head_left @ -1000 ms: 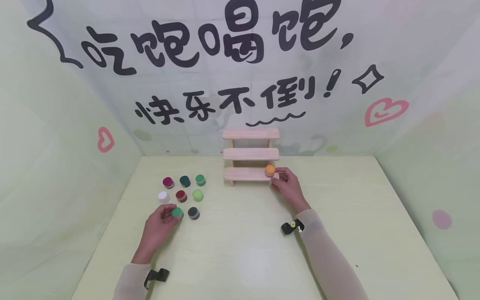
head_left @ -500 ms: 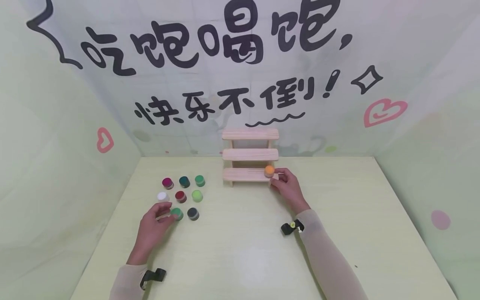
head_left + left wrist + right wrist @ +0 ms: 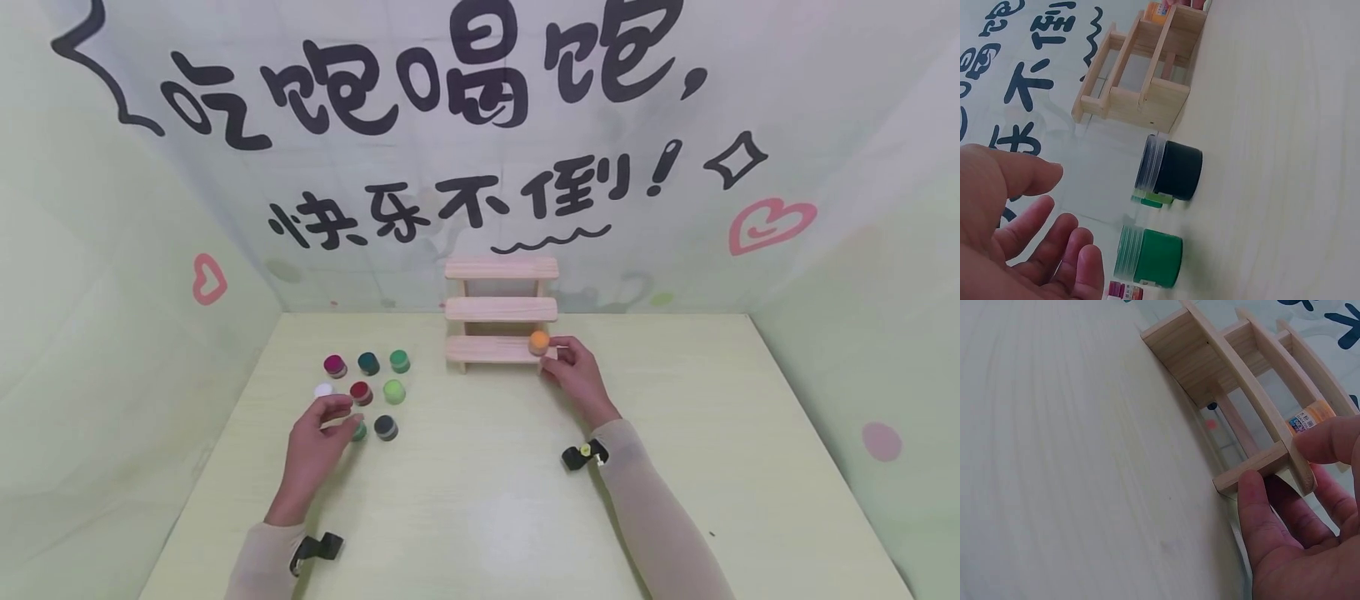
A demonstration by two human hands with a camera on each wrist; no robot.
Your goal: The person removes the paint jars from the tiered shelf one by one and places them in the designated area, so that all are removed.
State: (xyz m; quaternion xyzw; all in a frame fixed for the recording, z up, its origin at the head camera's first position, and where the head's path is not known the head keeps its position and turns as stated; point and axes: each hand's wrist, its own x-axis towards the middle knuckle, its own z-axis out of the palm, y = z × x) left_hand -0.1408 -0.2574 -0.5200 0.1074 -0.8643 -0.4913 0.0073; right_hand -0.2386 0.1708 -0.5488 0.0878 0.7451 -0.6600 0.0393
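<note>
In the head view my left hand (image 3: 318, 442) hovers over a green paint jar (image 3: 1150, 256), fingers relaxed and spread. The left wrist view shows a gap between its fingertips and the jar, with nothing in its grasp. A dark paint jar (image 3: 386, 427) stands just right of the green one. My right hand (image 3: 579, 379) is at the right end of a small three-step wooden shelf (image 3: 491, 350). Its thumb and forefinger pinch an orange paint jar (image 3: 539, 342) sitting on the lowest step. In the right wrist view the lower fingers (image 3: 1257, 503) rest against the shelf's side.
Behind the left hand stand more jars: magenta (image 3: 335, 366), teal (image 3: 368, 363), green (image 3: 400, 361), red (image 3: 361, 393), light green (image 3: 394, 392) and a partly hidden white one (image 3: 323, 389). A printed cloth (image 3: 637, 250) hangs behind the pale table (image 3: 487, 500).
My left hand has let go of the green jar, drawing back to the left, then rising over it with fingers spread. The right hand and orange jar stay put.
</note>
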